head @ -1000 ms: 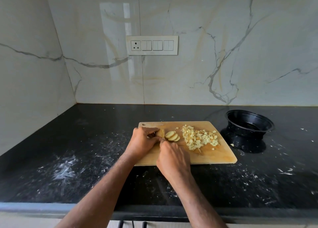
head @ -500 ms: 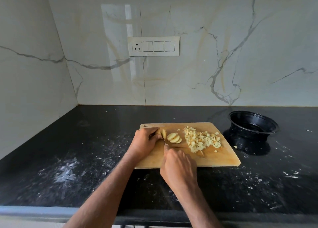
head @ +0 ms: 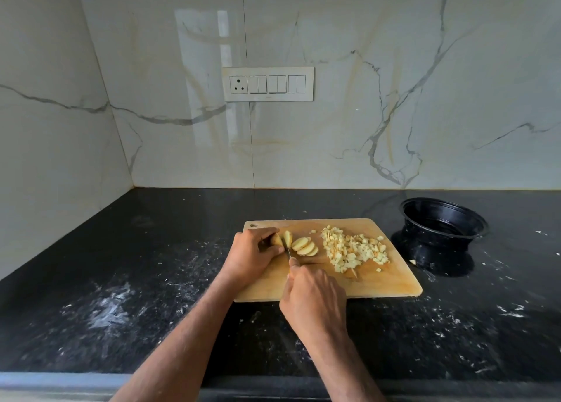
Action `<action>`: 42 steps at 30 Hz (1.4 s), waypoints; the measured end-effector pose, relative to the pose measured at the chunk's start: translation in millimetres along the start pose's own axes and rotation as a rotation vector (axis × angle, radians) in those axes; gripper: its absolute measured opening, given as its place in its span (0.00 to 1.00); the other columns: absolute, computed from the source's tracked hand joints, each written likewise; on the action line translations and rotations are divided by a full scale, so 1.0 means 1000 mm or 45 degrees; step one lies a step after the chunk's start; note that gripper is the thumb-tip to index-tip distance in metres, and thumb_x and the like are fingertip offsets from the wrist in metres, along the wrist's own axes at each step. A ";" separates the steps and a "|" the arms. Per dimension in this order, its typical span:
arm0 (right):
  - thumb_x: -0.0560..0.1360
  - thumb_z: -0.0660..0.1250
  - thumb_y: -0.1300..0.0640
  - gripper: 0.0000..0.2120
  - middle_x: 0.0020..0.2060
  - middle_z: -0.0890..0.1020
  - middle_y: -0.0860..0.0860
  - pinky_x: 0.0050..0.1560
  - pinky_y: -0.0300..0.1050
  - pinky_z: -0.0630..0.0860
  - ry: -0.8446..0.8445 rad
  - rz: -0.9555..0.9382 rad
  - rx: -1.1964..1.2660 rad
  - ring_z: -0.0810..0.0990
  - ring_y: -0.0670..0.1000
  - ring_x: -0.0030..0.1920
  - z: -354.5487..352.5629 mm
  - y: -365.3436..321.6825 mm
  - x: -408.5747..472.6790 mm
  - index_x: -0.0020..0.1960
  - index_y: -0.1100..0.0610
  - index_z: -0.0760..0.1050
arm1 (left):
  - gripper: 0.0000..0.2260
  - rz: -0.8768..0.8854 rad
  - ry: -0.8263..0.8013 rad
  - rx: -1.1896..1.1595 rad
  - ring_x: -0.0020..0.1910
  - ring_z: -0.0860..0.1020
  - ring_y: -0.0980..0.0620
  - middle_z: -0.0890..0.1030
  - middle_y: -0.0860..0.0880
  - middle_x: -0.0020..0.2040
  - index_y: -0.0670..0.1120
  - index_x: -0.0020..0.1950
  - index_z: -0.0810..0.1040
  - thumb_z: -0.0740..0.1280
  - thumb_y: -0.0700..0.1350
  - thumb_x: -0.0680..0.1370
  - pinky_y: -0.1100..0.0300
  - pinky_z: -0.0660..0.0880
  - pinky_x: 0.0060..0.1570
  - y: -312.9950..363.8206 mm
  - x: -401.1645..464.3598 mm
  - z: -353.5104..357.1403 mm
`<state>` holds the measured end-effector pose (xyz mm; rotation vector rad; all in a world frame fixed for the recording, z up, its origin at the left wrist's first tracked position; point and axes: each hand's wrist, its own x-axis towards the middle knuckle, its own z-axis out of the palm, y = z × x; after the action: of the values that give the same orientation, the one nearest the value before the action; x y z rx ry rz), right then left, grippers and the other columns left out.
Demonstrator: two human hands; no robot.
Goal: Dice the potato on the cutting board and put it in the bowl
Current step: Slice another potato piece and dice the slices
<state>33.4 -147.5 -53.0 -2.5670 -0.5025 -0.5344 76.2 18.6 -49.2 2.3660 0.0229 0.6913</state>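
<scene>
Nearest to you, your right hand point(head: 314, 298) is wrapped around the handle of the knife point(head: 286, 248), and its thin blade stands in the cut between the potato end and the last slice. A little further, your left hand point(head: 253, 254) grips the small remaining potato piece point(head: 276, 238) with curled fingers, on the left part of the cutting board point(head: 379, 286). Just beside the blade, a few round slices point(head: 303, 246) lean on each other, not yet diced. Next to them on the right lies the heap of diced potato point(head: 353, 251), so I judge that most of the cutting is done; the last end, the slices and the whole transfer are left. The black bowl point(head: 443, 222) stands further right, off the board, and nothing shows inside it. One small piece point(head: 412, 261) lies on the dark counter point(head: 151, 280) near the bowl's foot. The front right corner of the board is free, and the counter between board and bowl is open for moving; the heap is near the board's right edge, so push it carefully.
</scene>
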 end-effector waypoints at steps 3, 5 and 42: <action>0.84 0.57 0.51 0.14 0.35 0.81 0.46 0.34 0.45 0.80 0.009 -0.033 -0.002 0.79 0.46 0.33 -0.001 -0.001 0.001 0.65 0.50 0.76 | 0.16 -0.008 -0.004 0.002 0.43 0.79 0.66 0.82 0.60 0.40 0.50 0.60 0.85 0.78 0.42 0.72 0.75 0.72 0.48 0.002 0.000 0.000; 0.83 0.58 0.52 0.16 0.36 0.81 0.46 0.34 0.46 0.80 0.000 -0.040 -0.017 0.79 0.47 0.34 0.000 -0.003 0.002 0.69 0.50 0.74 | 0.20 -0.001 -0.012 -0.007 0.41 0.76 0.74 0.80 0.63 0.40 0.49 0.63 0.84 0.78 0.40 0.72 0.81 0.67 0.46 0.003 -0.001 0.001; 0.82 0.60 0.53 0.13 0.37 0.82 0.48 0.36 0.46 0.79 0.002 0.031 -0.069 0.79 0.49 0.35 0.005 -0.005 0.010 0.64 0.51 0.77 | 0.04 0.096 -0.044 0.082 0.37 0.75 0.58 0.77 0.59 0.32 0.52 0.43 0.81 0.74 0.45 0.76 0.69 0.66 0.36 0.008 -0.002 -0.003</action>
<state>41.1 -138.9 -50.7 -2.6203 -0.4617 -0.5483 72.2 13.6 -43.2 2.4509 -0.0604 0.6943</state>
